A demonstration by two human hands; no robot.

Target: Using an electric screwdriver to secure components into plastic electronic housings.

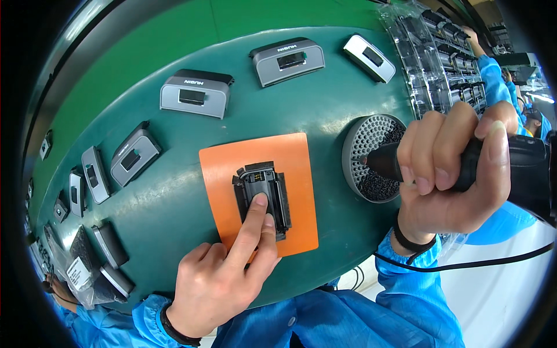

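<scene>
The wearer's blue sleeves (406, 290) come in from the lower edge, with a dark band at each wrist; the left hand (223, 278) has its index and middle fingers stretched out side by side, tips pressing down on a black part (252, 184); its thumb is hidden, so I cannot tell whether it also pinches; the part lies lengthwise on an orange mat (300, 191), near the mat's middle, its ribbed, hollow side facing up; to the right, the right hand (455, 165) is wrapped firmly around a black handheld driver (528, 168), whose cable (464, 267) runs off below; the driver's tip points left over a round grey dish (350, 165) of small black screws, though whether it touches them is unclear; at the left, a clear bag (80, 261) lies beside two dark housings (110, 246); beyond the mat, grey housings (194, 106) with dark windows stand spaced in a curve along the green table (325, 107); farther right, clear trays (406, 49) hold black parts, and a co-worker's hand (474, 42) reaches in at their far end.
</scene>
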